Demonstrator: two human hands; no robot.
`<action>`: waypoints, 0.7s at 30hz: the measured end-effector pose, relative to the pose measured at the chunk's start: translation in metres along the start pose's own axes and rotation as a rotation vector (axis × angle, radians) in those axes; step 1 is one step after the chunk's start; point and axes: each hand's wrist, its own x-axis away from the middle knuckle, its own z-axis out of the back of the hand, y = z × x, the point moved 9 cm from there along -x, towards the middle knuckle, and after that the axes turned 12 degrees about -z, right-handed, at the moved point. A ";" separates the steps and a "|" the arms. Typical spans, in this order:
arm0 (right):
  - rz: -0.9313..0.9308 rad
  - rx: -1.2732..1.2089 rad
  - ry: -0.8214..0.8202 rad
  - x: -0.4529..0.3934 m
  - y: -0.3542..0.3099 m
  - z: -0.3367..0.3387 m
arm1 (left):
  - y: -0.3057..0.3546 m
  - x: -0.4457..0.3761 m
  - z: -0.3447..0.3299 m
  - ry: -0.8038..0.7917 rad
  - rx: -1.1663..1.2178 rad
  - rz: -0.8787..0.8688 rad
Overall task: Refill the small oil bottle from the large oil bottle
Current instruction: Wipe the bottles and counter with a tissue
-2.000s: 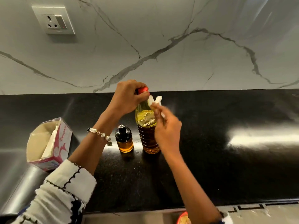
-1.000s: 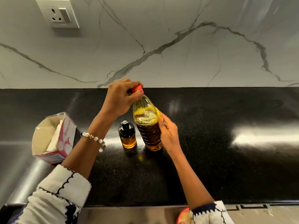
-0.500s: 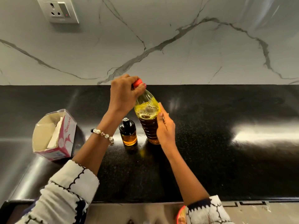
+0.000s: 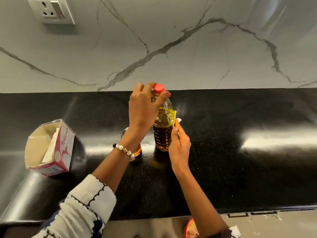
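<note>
Looks like cleanup: big oil bottle (image 4: pixel 162 133) stands capped on the desk (image 4: pixel 240 160), left hand (image 4: pixel 143 109) gripping its neck, right hand (image 4: pixel 179 146) pinching a tissue against it; small bottle (image 4: pixel 138 151) sits beside, mostly hidden.

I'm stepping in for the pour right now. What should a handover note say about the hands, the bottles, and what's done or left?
Left hand: fingers at the neck of the large oil bottle, just below its red cap, which is on.
Right hand: holds the bottle's side with a white tissue.
Small oil bottle: on the black counter, mostly hidden behind the left wrist.
Left: uncap, pour, recap.
</note>
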 end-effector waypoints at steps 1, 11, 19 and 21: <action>-0.018 -0.022 -0.007 -0.007 0.004 0.005 | -0.001 0.007 -0.011 -0.045 0.055 0.009; -0.262 0.005 -0.109 -0.017 0.071 0.006 | -0.040 0.082 -0.088 -0.211 0.464 0.294; -0.270 0.003 -0.126 0.006 0.076 0.006 | -0.060 0.088 -0.096 -0.020 0.495 0.496; -0.235 -0.049 -0.123 0.000 0.076 0.014 | -0.069 0.095 -0.103 0.028 0.641 0.626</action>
